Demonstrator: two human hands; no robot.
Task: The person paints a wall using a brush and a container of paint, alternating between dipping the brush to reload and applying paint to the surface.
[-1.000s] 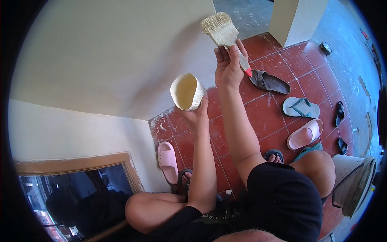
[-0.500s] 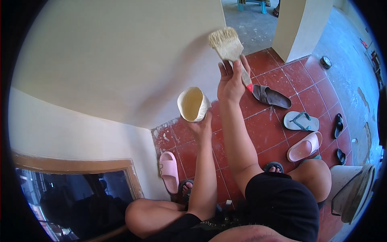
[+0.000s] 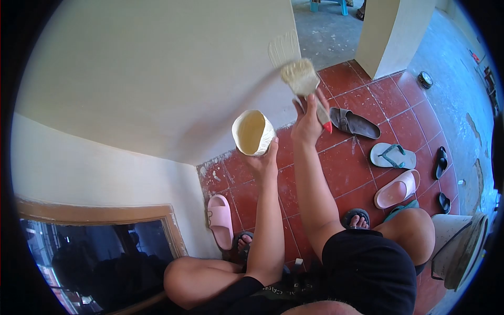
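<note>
My right hand [image 3: 308, 123] is closed round the handle of a wide paintbrush [image 3: 302, 77], whose bristles are thick with cream paint. The bristles point up and overlap the wall's lower edge in this view; the handle's red tip shows below my palm. Just above the brush, a streaky patch of wet paint [image 3: 283, 48] marks the wall [image 3: 157, 68]. My left hand [image 3: 265, 163] grips a cream, paint-coated cup [image 3: 253, 132] from below and the right. Its mouth tilts toward me, showing a cream inside; my left fingers are partly hidden behind it.
Sandals and slippers, such as a brown shoe [image 3: 356, 124], a flip-flop [image 3: 392, 156] and a pink slide [image 3: 220, 221], lie on the red tiles [image 3: 336, 173]. A white bucket [image 3: 455, 247] stands at my right. A wood-framed dark pane [image 3: 105, 257] is low on the left. A pillar [image 3: 396, 39] rises ahead.
The paintbrush in my right hand has moved down along the wall, and a streaked paint patch now shows above it. My left hand with the cup has barely moved.
</note>
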